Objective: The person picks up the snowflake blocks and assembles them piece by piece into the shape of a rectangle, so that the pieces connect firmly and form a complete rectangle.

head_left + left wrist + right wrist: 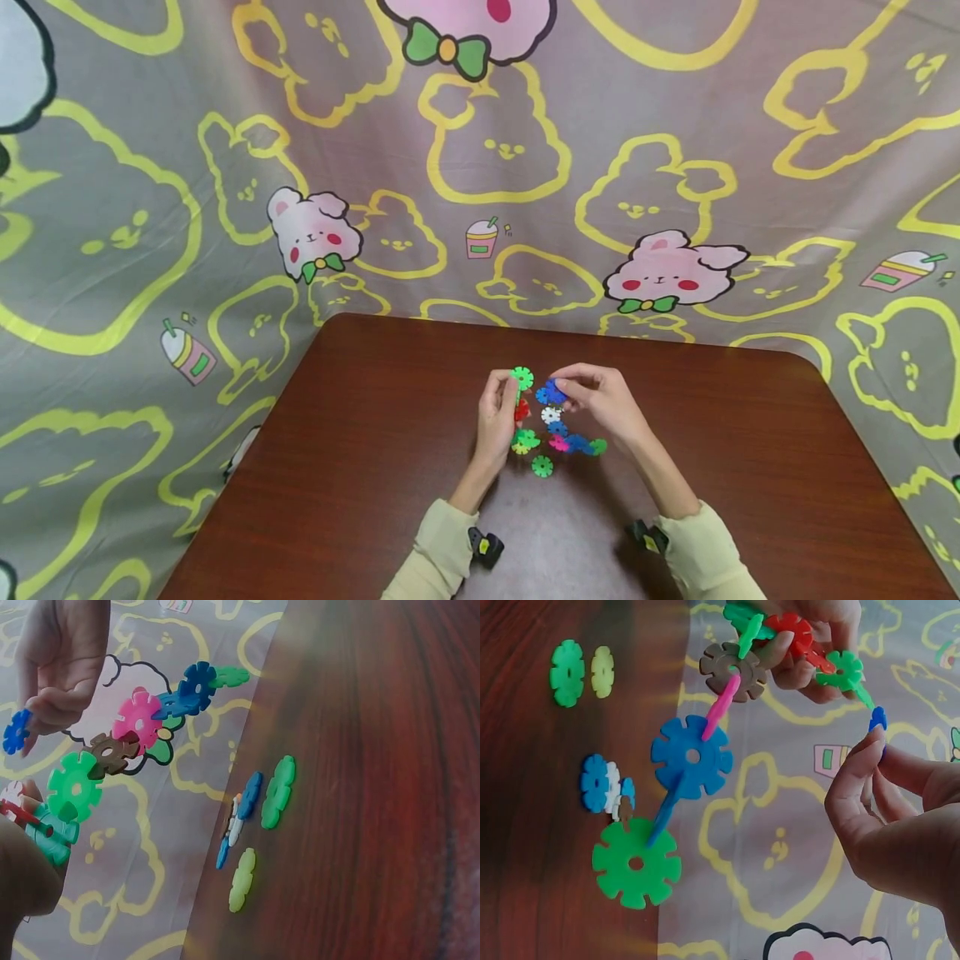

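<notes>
A chain of slotted plastic snowflake discs, with a blue disc point(671, 742), a brown disc point(714, 666) and a large green disc point(615, 862) among them, hangs in the air. My left hand point(497, 423) grips it near its red disc point(786, 628). Thumb and fingers of my right hand point(609, 404) pinch a small blue disc point(878, 720). This disc is at the chain's upper green end piece point(863, 695); whether their slots have joined I cannot tell. In the left wrist view my left hand covers part of the chain.
Loose discs lie on the brown table point(360, 450) below the hands: a green one point(542, 471), a yellow one point(241, 881), and a small cluster with a white disc point(551, 415) and a blue disc point(592, 784). A patterned cloth point(525, 225) stands behind the table.
</notes>
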{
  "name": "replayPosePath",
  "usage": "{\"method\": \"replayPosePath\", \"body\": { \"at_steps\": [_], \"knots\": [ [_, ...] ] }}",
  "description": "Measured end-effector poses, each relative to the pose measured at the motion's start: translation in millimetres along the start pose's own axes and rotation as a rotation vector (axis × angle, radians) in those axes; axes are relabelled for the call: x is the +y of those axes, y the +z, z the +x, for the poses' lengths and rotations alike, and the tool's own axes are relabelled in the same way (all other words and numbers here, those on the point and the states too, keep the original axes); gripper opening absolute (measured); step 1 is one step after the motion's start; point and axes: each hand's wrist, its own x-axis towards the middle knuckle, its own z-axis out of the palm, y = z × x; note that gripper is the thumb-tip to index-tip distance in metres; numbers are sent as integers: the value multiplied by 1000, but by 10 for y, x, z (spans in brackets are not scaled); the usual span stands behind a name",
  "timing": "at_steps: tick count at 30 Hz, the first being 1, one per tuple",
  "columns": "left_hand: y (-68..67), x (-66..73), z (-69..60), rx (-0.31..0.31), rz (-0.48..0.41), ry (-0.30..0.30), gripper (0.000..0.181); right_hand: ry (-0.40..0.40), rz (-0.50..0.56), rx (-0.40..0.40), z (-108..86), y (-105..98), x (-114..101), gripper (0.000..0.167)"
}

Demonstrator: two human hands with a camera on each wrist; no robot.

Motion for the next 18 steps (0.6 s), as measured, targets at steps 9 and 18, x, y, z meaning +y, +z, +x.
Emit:
{"method": "replayPosePath", "body": {
  "at_steps": [9, 18],
  "knots": [
    [21, -1, -3, -27, 20, 51, 17, -12, 85, 12, 30, 58, -74, 24],
    [39, 15, -13, -41, 40, 87, 17, -16, 101, -84, 51, 64, -88, 25]
  ]
}}
